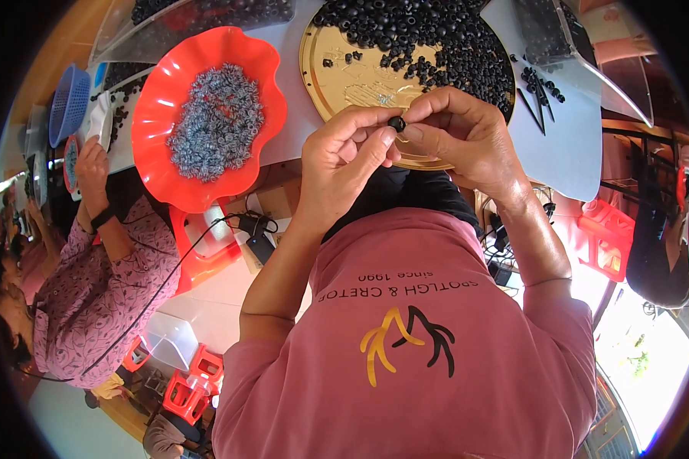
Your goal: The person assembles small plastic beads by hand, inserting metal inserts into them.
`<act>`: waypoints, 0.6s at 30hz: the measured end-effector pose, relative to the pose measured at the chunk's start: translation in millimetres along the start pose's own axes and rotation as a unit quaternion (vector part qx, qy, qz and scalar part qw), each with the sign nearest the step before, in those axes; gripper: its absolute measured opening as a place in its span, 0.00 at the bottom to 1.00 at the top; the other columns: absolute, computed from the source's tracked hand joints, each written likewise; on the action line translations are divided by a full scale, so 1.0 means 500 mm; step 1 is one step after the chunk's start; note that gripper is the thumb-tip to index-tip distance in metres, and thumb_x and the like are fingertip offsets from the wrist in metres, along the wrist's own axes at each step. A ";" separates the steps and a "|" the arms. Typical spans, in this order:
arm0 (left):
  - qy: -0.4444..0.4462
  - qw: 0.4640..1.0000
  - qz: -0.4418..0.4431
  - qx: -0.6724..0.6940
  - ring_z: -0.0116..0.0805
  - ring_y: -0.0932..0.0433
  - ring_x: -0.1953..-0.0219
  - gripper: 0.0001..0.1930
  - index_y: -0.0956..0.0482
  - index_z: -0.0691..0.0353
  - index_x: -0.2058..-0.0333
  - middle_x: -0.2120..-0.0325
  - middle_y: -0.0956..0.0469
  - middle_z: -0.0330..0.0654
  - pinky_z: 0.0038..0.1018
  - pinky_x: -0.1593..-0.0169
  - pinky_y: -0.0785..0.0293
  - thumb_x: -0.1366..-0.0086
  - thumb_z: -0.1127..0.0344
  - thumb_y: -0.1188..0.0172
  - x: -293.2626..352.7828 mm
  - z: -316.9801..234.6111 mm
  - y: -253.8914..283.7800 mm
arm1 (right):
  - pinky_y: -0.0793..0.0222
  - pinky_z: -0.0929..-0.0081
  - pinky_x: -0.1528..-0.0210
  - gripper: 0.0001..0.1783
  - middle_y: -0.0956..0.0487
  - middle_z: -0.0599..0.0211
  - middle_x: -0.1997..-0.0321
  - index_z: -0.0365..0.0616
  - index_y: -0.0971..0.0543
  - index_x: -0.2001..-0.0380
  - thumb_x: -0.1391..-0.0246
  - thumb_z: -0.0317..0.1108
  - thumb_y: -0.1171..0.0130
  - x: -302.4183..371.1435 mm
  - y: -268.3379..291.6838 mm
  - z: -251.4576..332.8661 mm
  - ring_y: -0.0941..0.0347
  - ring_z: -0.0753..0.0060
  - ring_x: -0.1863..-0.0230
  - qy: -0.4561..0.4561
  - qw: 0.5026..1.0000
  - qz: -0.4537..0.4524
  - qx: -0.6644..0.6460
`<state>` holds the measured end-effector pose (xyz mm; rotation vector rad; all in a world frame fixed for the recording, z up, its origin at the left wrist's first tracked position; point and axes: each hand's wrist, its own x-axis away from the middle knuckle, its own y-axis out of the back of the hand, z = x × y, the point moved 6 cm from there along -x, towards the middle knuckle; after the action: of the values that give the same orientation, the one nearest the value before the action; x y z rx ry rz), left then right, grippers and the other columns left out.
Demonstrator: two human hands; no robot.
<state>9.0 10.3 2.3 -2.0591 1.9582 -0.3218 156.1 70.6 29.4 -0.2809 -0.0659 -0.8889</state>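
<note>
My left hand (344, 157) and my right hand (471, 145) meet over the near edge of a round gold tray (325, 73). Between their thumbs and forefingers they pinch a small round black part (396, 123); both hands are closed on it. Fingers hide much of it, and its finer details are too small to tell. Across the tray's far and right side lies a heap of small black parts (467, 57), many with a hole. Left of my hands, a red wavy-rimmed bowl (151, 115) holds many small grey metallic pieces (218, 122) resembling springs.
Thin black pointed tools (530, 109) and loose black parts lie right of the tray. Clear plastic bins (547, 34) stand behind. To the left, a co-worker's hand (92, 164) is near a blue basket (70, 105). Red stools (608, 237) stand lower down.
</note>
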 end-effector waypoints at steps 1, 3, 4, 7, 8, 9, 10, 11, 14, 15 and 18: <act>-0.014 1.000 0.007 -0.023 0.25 0.20 0.66 0.11 0.24 0.73 0.51 0.61 0.22 0.42 0.20 0.63 0.23 0.31 0.76 0.44 -0.001 -0.002 -0.002 | 0.21 0.76 0.53 0.11 0.17 0.60 0.62 0.33 0.24 0.56 0.39 0.27 0.39 -0.001 -0.001 -0.001 0.19 0.74 0.59 -0.014 1.000 0.007 -0.007; -0.029 0.998 0.014 -0.047 0.25 0.20 0.66 0.11 0.24 0.73 0.51 0.63 0.22 0.42 0.20 0.63 0.23 0.30 0.76 0.44 -0.002 -0.003 -0.001 | 0.22 0.77 0.53 0.11 0.17 0.61 0.62 0.34 0.24 0.57 0.40 0.27 0.38 -0.002 0.001 0.003 0.19 0.74 0.58 -0.027 0.999 0.017 -0.014; -0.031 0.997 0.023 -0.061 0.25 0.20 0.66 0.11 0.24 0.73 0.51 0.63 0.22 0.41 0.21 0.63 0.23 0.30 0.76 0.44 -0.002 -0.001 -0.001 | 0.24 0.78 0.55 0.12 0.18 0.62 0.63 0.34 0.24 0.57 0.41 0.29 0.36 -0.002 0.005 0.002 0.20 0.75 0.60 -0.051 0.999 0.015 -0.009; -0.022 0.998 0.039 -0.054 0.25 0.21 0.67 0.11 0.23 0.72 0.51 0.65 0.22 0.41 0.21 0.63 0.23 0.30 0.76 0.44 -0.002 0.001 -0.001 | 0.28 0.81 0.61 0.14 0.19 0.66 0.66 0.36 0.24 0.59 0.44 0.31 0.32 -0.005 0.012 -0.003 0.23 0.79 0.65 -0.085 0.996 0.014 -0.002; -0.009 0.998 0.046 -0.033 0.26 0.21 0.67 0.11 0.23 0.72 0.51 0.65 0.22 0.42 0.22 0.63 0.23 0.30 0.76 0.44 -0.001 0.003 -0.001 | 0.31 0.82 0.64 0.15 0.20 0.68 0.68 0.37 0.24 0.61 0.46 0.32 0.31 -0.006 0.013 -0.005 0.25 0.82 0.68 -0.096 0.995 0.014 -0.002; -0.010 0.998 0.044 -0.032 0.26 0.21 0.67 0.11 0.23 0.72 0.51 0.65 0.22 0.42 0.22 0.63 0.23 0.30 0.76 0.44 0.001 0.001 -0.001 | 0.31 0.82 0.64 0.15 0.20 0.68 0.68 0.37 0.24 0.61 0.46 0.32 0.31 -0.005 0.013 -0.009 0.25 0.82 0.68 -0.097 0.995 0.015 0.000; 0.014 0.998 0.053 -0.002 0.26 0.21 0.67 0.11 0.23 0.72 0.51 0.66 0.22 0.42 0.22 0.63 0.24 0.30 0.75 0.44 0.003 0.006 -0.002 | 0.33 0.84 0.68 0.14 0.21 0.68 0.68 0.38 0.24 0.61 0.47 0.29 0.30 -0.004 0.014 -0.022 0.27 0.83 0.71 -0.106 0.994 0.015 -0.030; 0.039 0.997 0.062 0.028 0.27 0.21 0.67 0.11 0.23 0.72 0.51 0.67 0.21 0.43 0.22 0.63 0.24 0.30 0.75 0.44 0.007 0.010 -0.004 | 0.35 0.87 0.72 0.15 0.22 0.69 0.69 0.39 0.25 0.61 0.48 0.27 0.29 -0.003 0.015 -0.031 0.28 0.84 0.74 -0.115 0.991 0.014 -0.059; 0.052 0.994 0.076 0.052 0.28 0.21 0.68 0.12 0.23 0.72 0.50 0.68 0.20 0.43 0.22 0.63 0.24 0.30 0.74 0.44 0.009 0.010 -0.002 | 0.35 0.86 0.72 0.15 0.22 0.69 0.70 0.39 0.25 0.63 0.49 0.27 0.28 -0.011 0.015 -0.040 0.28 0.83 0.74 -0.134 0.990 0.026 -0.036; 0.051 0.995 0.075 0.052 0.28 0.21 0.68 0.12 0.23 0.72 0.50 0.68 0.20 0.43 0.22 0.63 0.24 0.30 0.74 0.44 0.009 0.008 -0.001 | 0.35 0.86 0.72 0.15 0.22 0.69 0.70 0.39 0.25 0.63 0.49 0.27 0.28 -0.015 0.015 -0.039 0.28 0.83 0.74 -0.134 0.990 0.028 -0.035; 0.037 0.995 0.075 0.061 0.29 0.20 0.68 0.12 0.23 0.72 0.50 0.69 0.20 0.43 0.23 0.64 0.24 0.30 0.74 0.44 0.012 0.001 0.001 | 0.35 0.86 0.72 0.15 0.23 0.71 0.72 0.39 0.26 0.64 0.49 0.28 0.28 -0.019 0.005 -0.038 0.29 0.84 0.75 -0.156 0.985 0.053 -0.052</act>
<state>8.9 4.5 1.7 -1.8367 2.0674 -0.4793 151.0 74.1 8.9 -0.5156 -0.2925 -0.7375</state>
